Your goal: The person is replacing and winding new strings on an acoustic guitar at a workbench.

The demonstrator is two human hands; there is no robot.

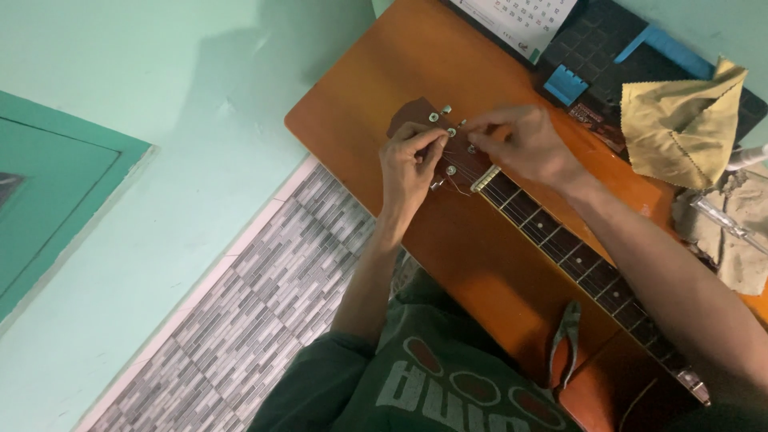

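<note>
A guitar lies across an orange-brown table (376,72), its dark neck (560,244) running toward the lower right. The reddish headstock (416,112) with silver tuning posts sits near the table's left end. My left hand (408,164) pinches a thin string at a tuning post on the headstock. My right hand (524,144) is over the headstock's other side, fingertips pinching the string by the posts. Loose string ends curl near the white nut (486,179).
Grey-handled pliers (566,340) lie on the table beside the neck. A yellow cloth (680,120), a dark mat with blue tools (596,48), a calendar (524,20) and crumpled grey cloth (732,228) sit at the far side. Grey tiled floor (264,296) lies to the left.
</note>
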